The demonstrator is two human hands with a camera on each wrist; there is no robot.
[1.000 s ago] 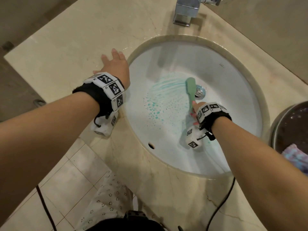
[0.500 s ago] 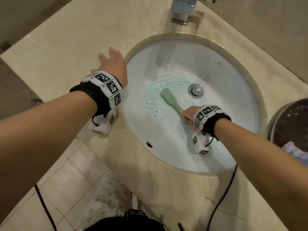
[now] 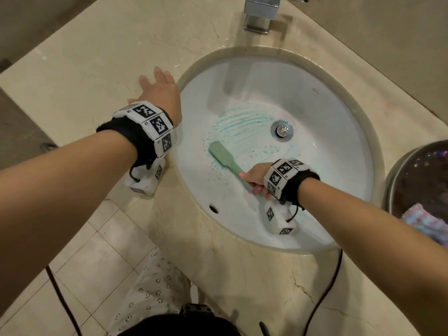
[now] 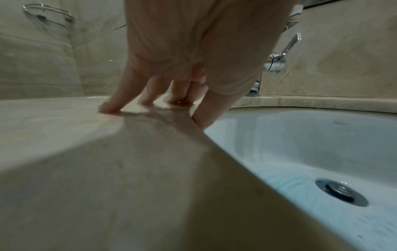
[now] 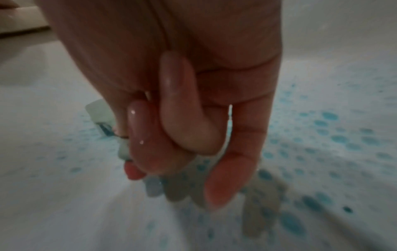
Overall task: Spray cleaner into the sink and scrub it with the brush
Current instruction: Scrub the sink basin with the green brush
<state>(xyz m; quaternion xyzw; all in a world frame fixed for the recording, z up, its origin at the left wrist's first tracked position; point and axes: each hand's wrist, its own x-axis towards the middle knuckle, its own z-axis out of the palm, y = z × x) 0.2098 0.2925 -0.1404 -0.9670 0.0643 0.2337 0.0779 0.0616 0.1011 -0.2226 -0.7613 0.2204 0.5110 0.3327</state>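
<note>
**Hands split: right scrubs, left braces**

Right hand (image 3: 257, 179) is down inside the sink (image 3: 339, 112), fingers (image 5: 184, 118) curled tight round the handle of the green brush (image 3: 225, 158). Left hand (image 3: 160, 95) lies flat and spread on the tabletop (image 3: 97, 69) just beside the basin's left rim, holding nothing; the wrist view shows its fingertips (image 4: 109, 107) pressing the stone and the thumb at the very lip.

From the right hand the brush runs up and to the left, its long axis slanting from the near-right handle to the head on the basin's left slope. The head sits left of the drain (image 3: 281, 130) and apart from it. Whether the bristles are pressed hard to the porcelain I cannot tell from above, though the head lies low against it. The left hand is nearer the head across the rim, but only the right has the tool.

Inside the bowl there are blue-green cleaner (image 3: 242, 121) streaks in an arc between brush head and drain, with loose droplets scattered along the left slope and near the hand. I'd judge the spraying done and the scrubbing partly along, since the far wall and right side look unmarked.

A tap (image 3: 260, 15) stands at the back edge. To the right, a dark round bin (image 3: 417, 180) holds a pale cloth (image 3: 426, 221).
</note>
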